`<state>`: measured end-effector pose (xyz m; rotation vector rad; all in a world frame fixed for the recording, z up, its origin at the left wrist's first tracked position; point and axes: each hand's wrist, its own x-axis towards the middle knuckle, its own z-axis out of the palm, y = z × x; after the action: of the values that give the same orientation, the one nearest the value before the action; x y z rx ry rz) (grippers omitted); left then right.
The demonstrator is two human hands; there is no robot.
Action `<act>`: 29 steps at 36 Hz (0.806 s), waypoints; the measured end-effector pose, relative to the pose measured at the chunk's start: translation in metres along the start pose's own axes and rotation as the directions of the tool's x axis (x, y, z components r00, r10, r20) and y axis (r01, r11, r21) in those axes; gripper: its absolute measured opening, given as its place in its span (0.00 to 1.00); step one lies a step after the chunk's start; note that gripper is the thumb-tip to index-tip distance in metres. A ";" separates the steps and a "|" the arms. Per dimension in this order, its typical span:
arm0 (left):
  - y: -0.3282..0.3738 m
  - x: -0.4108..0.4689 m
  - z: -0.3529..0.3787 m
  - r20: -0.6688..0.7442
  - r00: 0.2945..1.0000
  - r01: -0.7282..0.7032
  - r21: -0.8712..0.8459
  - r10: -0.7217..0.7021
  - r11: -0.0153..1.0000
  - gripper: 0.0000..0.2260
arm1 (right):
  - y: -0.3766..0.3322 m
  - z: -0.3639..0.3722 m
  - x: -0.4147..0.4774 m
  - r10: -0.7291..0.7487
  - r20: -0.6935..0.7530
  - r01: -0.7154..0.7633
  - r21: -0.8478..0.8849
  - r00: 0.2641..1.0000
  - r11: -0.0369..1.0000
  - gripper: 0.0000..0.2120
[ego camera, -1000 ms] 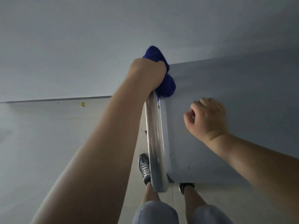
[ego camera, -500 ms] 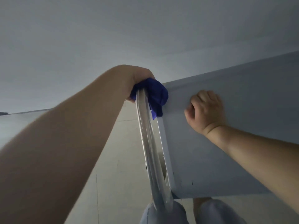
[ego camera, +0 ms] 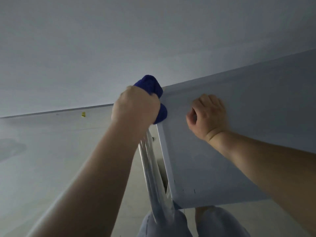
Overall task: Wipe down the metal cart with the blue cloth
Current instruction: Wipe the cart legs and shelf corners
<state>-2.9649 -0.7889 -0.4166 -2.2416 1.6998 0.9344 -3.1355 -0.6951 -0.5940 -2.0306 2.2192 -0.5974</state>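
One rail in hand | bunched deep-blue cloth (ego camera: 150, 93) gripped by left hand (ego camera: 135, 108) around polished metal handle bar (ego camera: 150, 165) at far left corner of grey flat-topped metal cart (ego camera: 222, 159) | right hand (ego camera: 207, 115) loosely fisted, empty, rested on top | progress judged partial; top's cleanliness cannot be told.

Cloth (ego camera: 150, 86) on cart (ego camera: 205, 165) far corner; rail (ego camera: 150, 168) left of top

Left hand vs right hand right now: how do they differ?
The left hand is wrapped around the blue cloth, gripping the shiny metal rail; the right hand holds nothing. The left hand is at the cart's edge; the right hand rests as a loose fist on the cart's flat grey top. Both are bare, with curled fingers.
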 end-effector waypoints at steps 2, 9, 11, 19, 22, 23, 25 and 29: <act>-0.023 -0.030 0.015 -0.126 0.992 -0.011 -0.145 -0.007 0.989 0.12 | -0.001 0.001 0.001 0.006 0.009 -0.006 -0.006 1.000 1.000 0.06; -0.086 -0.126 0.072 -0.155 0.985 0.004 -0.436 -0.079 0.900 0.17 | -0.004 -0.002 0.000 0.003 0.041 -0.003 0.002 0.999 1.000 0.07; -0.092 -0.131 0.079 -0.127 0.985 0.043 -0.459 -0.113 0.887 0.18 | -0.004 -0.002 0.001 0.010 0.061 -0.011 0.004 0.998 1.000 0.08; -0.041 -0.037 0.029 -0.094 0.986 0.093 -0.381 -0.139 0.920 0.14 | -0.005 0.004 0.006 0.017 0.060 -0.017 -0.009 0.998 1.000 0.06; -0.013 0.014 0.004 -0.030 0.996 0.078 -0.189 -0.086 0.979 0.14 | -0.003 0.007 0.010 0.006 0.011 -0.005 -0.035 1.000 0.999 0.07; -0.003 0.031 -0.005 0.033 0.998 0.063 -0.088 -0.060 0.994 0.13 | -0.003 0.008 0.011 0.004 0.004 -0.004 -0.038 1.000 0.999 0.07; 0.013 0.058 -0.018 0.176 0.984 -0.016 0.128 -0.007 0.992 0.14 | -0.004 0.010 0.013 0.014 0.000 -0.014 -0.041 1.000 0.999 0.07; 0.029 0.092 -0.023 0.345 0.938 -0.155 0.298 0.045 0.942 0.07 | -0.004 0.012 0.014 0.011 0.004 -0.011 -0.030 1.000 0.999 0.07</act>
<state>-2.9694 -0.8837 -0.4443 -1.6937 1.6799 0.9175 -3.1299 -0.7118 -0.6014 -2.0305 2.2491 -0.5609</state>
